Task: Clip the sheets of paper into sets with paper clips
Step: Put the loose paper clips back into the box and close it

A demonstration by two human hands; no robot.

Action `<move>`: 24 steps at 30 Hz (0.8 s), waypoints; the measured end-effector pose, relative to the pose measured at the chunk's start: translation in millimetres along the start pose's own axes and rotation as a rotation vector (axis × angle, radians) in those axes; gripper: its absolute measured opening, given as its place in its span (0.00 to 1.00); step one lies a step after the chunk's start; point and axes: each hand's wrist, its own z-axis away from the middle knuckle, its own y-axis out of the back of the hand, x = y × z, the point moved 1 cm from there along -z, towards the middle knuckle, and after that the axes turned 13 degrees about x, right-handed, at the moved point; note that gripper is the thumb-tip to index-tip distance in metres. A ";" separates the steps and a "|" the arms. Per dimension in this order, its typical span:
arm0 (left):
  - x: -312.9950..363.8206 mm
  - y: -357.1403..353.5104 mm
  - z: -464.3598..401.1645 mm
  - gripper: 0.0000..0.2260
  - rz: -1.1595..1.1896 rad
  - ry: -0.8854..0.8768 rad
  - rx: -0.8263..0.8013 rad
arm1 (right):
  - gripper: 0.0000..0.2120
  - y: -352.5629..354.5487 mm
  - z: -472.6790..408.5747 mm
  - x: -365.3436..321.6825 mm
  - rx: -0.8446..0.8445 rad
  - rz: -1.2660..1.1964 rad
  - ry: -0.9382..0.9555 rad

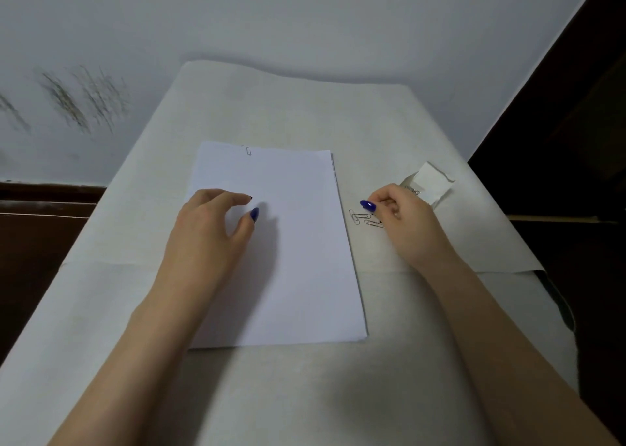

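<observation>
Loosely curled and holding nothing, the left hand's grip (216,218) hovers over the left half of the stack of white paper sheets (291,242), its forefinger and thumb a little apart, the blue-painted thumbnail pointing down toward the top sheet. Whether the fingertips touch the paper cannot be told; a soft shadow falls on the sheet just right of the hand.

That stack lies flat near the middle of the bench covered in white paper (101,310), long edges running away from the person, with the edges of lower sheets showing slightly along its right side. At the stack's far edge, left of centre, a small silver wire paper clip (249,151) sits on the top margin.

Just beside the stack's right edge, a few loose silver paper clips (366,219) lie on the bench cover. Right above them is the right hand's grip (393,208), fingers curled inward with the tips bunched down at the clips; whether they actually pinch one cannot be told. Behind this hand, a small torn-open white paper packet (433,181) lies on the bench, with more clips glinting at its mouth.
</observation>
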 end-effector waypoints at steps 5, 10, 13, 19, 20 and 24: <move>0.2 -1.3 0.8 0.14 0.001 -0.013 0.002 | 0.08 3.7 2.4 5.2 -0.066 0.015 -0.032; -1.0 -1.8 0.7 0.14 0.002 -0.009 -0.006 | 0.04 2.2 1.9 4.0 -0.061 0.033 -0.015; -1.3 -2.8 0.8 0.14 0.000 -0.014 -0.014 | 0.03 1.7 2.9 3.2 -0.056 0.045 -0.007; -1.5 -2.9 0.6 0.14 0.005 -0.009 -0.011 | 0.03 0.8 4.1 1.9 -0.038 0.070 0.014; -1.3 -3.0 0.7 0.14 0.008 -0.007 -0.011 | 0.03 0.6 4.8 1.4 -0.031 0.066 0.022; -0.9 -2.9 0.4 0.14 0.014 0.000 -0.011 | 0.03 1.2 6.9 -1.9 0.022 0.054 0.063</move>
